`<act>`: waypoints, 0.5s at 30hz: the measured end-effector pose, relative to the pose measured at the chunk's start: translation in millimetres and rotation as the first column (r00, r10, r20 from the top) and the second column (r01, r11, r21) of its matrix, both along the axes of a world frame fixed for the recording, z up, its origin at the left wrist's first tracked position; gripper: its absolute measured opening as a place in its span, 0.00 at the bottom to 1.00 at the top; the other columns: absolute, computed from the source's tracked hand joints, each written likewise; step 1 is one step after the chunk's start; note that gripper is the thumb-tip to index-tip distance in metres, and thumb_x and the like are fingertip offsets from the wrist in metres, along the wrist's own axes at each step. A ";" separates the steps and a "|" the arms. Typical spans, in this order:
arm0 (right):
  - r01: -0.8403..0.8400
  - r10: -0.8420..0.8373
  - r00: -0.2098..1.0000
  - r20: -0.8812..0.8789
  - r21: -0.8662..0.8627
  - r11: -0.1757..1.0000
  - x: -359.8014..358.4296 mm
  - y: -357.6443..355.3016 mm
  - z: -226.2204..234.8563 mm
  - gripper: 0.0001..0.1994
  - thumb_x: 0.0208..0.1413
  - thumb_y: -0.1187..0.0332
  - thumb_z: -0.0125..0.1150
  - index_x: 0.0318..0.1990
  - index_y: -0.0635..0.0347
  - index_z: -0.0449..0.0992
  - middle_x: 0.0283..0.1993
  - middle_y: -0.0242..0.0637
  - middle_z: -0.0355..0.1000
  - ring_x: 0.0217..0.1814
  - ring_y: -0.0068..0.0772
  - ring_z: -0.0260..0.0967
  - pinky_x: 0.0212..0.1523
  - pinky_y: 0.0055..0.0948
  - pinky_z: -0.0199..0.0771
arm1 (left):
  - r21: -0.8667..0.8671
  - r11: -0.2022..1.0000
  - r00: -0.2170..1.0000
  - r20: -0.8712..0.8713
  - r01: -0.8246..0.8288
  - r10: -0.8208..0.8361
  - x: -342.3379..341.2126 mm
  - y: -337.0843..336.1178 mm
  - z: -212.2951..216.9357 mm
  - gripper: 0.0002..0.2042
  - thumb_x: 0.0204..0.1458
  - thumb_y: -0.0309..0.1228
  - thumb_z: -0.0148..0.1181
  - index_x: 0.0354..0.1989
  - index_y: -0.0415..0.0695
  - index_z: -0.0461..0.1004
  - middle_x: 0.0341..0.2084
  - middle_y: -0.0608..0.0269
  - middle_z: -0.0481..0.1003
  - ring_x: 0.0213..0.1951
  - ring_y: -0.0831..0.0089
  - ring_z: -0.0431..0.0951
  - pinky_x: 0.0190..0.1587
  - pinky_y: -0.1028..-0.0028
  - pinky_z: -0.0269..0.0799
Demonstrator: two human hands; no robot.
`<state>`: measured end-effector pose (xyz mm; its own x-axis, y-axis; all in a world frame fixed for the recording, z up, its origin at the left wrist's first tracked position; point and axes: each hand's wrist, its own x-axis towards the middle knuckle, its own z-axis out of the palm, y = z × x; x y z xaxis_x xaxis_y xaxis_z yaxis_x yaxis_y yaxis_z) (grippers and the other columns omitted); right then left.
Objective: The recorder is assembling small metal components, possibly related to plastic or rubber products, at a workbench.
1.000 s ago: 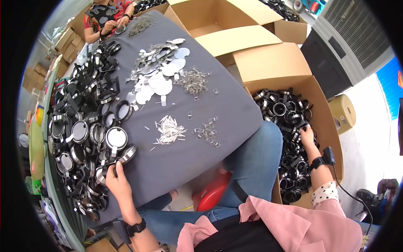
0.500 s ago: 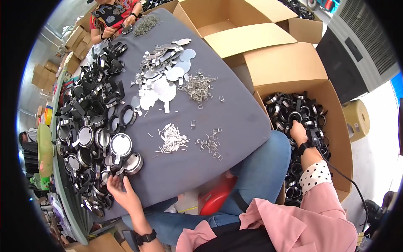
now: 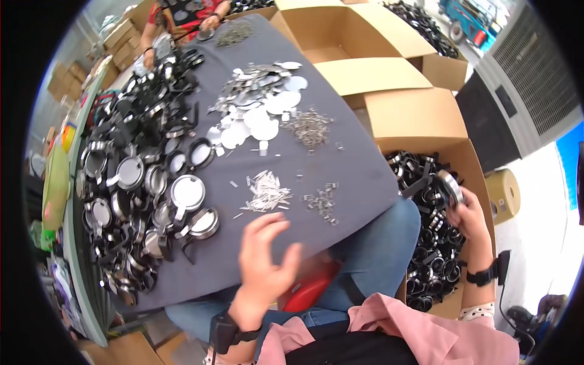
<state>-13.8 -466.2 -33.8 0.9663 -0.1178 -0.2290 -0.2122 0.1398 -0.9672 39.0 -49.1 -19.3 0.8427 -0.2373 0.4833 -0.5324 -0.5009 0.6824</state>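
My right hand [image 3: 472, 216] grips a black ring-shaped part with a silver band [image 3: 450, 188], lifted above the cardboard box of similar parts [image 3: 433, 267]. Over the table's near edge, my left hand [image 3: 263, 267] is empty, its fingers apart. Just beyond that hand lies a loose heap of short silver pins [image 3: 269, 193]. Right of the pins are a few small wire clips [image 3: 323, 202]. A bigger heap of clips [image 3: 310, 129] sits farther back, beside round silver lids with tabs [image 3: 263, 125]. Ring parts with lids [image 3: 188, 193] crowd the left side.
A grey cloth covers the table [image 3: 353, 164]. Another open cardboard box [image 3: 331, 45] stands beyond the right edge. At the far end a person's hand [image 3: 210, 23] works near a dark heap of small pieces [image 3: 235, 34]. A red stool [image 3: 310, 289] shows below the table.
My right hand has risen from the box with a ring part in it. My left hand has moved right, away from the lidded parts. The view has shifted a little.
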 end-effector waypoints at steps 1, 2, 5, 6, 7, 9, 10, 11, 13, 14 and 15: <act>-0.124 0.125 0.992 0.029 -0.011 0.992 0.4 14.8 10.9 0.13 0.47 0.67 0.67 0.31 0.63 0.68 0.18 0.30 0.63 0.17 0.20 0.59 0.18 0.19 0.56 | -0.056 0.997 0.995 -0.086 0.048 -0.053 -2.3 -6.2 3.0 0.21 0.41 0.26 0.65 0.46 0.41 0.68 0.44 0.51 0.71 0.46 0.55 0.73 0.48 0.64 0.70; -0.268 0.269 0.961 0.061 -0.025 0.963 -1.5 27.2 20.7 0.19 0.39 0.61 0.73 0.29 0.63 0.70 0.19 0.31 0.66 0.18 0.22 0.62 0.19 0.21 0.59 | -0.102 0.988 0.981 -0.147 0.114 -0.129 -1.6 -13.2 6.5 0.23 0.42 0.28 0.66 0.48 0.40 0.67 0.45 0.50 0.71 0.47 0.55 0.73 0.49 0.64 0.69; -0.695 0.695 0.687 0.210 -0.088 0.714 27.0 82.6 40.8 0.30 0.21 0.48 0.80 0.25 0.64 0.73 0.21 0.34 0.70 0.21 0.28 0.67 0.21 0.25 0.63 | -0.368 0.896 0.790 -0.457 0.251 -0.409 -4.3 -14.7 18.9 0.28 0.47 0.33 0.65 0.57 0.41 0.62 0.47 0.52 0.71 0.46 0.63 0.73 0.49 0.66 0.68; -0.771 0.762 0.609 0.220 -0.058 0.634 36.3 102.6 39.0 0.30 0.22 0.48 0.80 0.25 0.64 0.73 0.21 0.35 0.70 0.21 0.29 0.67 0.22 0.26 0.63 | -0.520 0.796 0.598 -0.545 0.309 -0.588 -5.1 -9.3 12.6 0.29 0.51 0.31 0.61 0.61 0.42 0.57 0.45 0.55 0.71 0.47 0.68 0.73 0.50 0.68 0.68; -0.837 0.818 0.525 0.235 -0.031 0.547 44.7 122.4 38.9 0.29 0.23 0.49 0.80 0.25 0.65 0.74 0.21 0.36 0.70 0.21 0.30 0.67 0.23 0.27 0.64 | -0.714 0.660 0.351 -0.571 0.234 -0.742 -11.0 -5.9 11.5 0.28 0.54 0.28 0.57 0.63 0.41 0.55 0.43 0.57 0.71 0.44 0.71 0.74 0.48 0.70 0.69; -0.917 0.867 0.372 0.332 -0.015 0.400 64.9 163.1 34.2 0.29 0.24 0.50 0.80 0.27 0.64 0.75 0.25 0.38 0.72 0.24 0.30 0.67 0.26 0.27 0.65 | -0.841 0.519 0.070 -0.515 0.152 -0.854 -19.2 8.2 22.1 0.27 0.55 0.25 0.54 0.63 0.40 0.55 0.40 0.59 0.72 0.35 0.73 0.76 0.39 0.74 0.72; -0.919 0.881 0.381 0.280 0.013 0.394 73.0 176.3 34.4 0.29 0.25 0.50 0.79 0.28 0.65 0.76 0.27 0.36 0.73 0.25 0.28 0.66 0.26 0.26 0.65 | -0.845 0.527 0.047 -0.525 0.087 -0.850 -21.9 16.8 23.6 0.26 0.56 0.25 0.52 0.64 0.39 0.55 0.35 0.56 0.74 0.22 0.78 0.72 0.29 0.79 0.69; -0.920 0.893 0.389 0.228 0.040 0.390 81.6 188.4 34.8 0.29 0.26 0.49 0.79 0.30 0.65 0.77 0.28 0.35 0.73 0.26 0.26 0.66 0.27 0.25 0.65 | -0.846 0.528 0.062 -0.525 0.074 -0.849 -25.2 27.7 16.5 0.26 0.56 0.25 0.52 0.64 0.39 0.55 0.35 0.56 0.74 0.22 0.78 0.72 0.29 0.79 0.69; -0.795 0.815 0.562 0.143 -0.179 0.580 103.0 218.3 40.3 0.25 0.32 0.54 0.78 0.33 0.65 0.78 0.30 0.32 0.73 0.28 0.22 0.65 0.28 0.23 0.65 | -0.866 0.429 0.319 -0.495 -0.258 -0.808 -36.1 50.4 -1.3 0.26 0.56 0.25 0.52 0.64 0.39 0.56 0.30 0.53 0.75 0.16 0.83 0.66 0.23 0.83 0.64; -0.721 0.734 0.679 0.011 -0.182 0.669 116.3 223.2 36.6 0.22 0.35 0.57 0.76 0.35 0.65 0.78 0.30 0.30 0.73 0.28 0.21 0.65 0.29 0.23 0.65 | -0.775 0.569 0.495 -0.621 -0.273 -0.608 -41.5 57.5 -3.1 0.26 0.56 0.26 0.53 0.63 0.38 0.57 0.29 0.50 0.76 0.15 0.86 0.62 0.21 0.85 0.61; -0.631 0.621 0.775 -0.121 -0.208 0.747 132.1 227.7 29.8 0.20 0.38 0.60 0.74 0.36 0.65 0.78 0.30 0.29 0.73 0.29 0.20 0.64 0.29 0.22 0.65 | -0.670 0.682 0.616 -0.678 -0.293 -0.401 -43.3 63.8 -5.4 0.25 0.56 0.26 0.54 0.63 0.37 0.58 0.31 0.51 0.77 0.15 0.87 0.61 0.21 0.85 0.60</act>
<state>118.3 -238.5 -4.0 0.8318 0.4575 -0.3144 -0.2151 -0.2566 -0.9423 -4.3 14.7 -24.8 0.9419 -0.2046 -0.2665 0.3182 0.2891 0.9029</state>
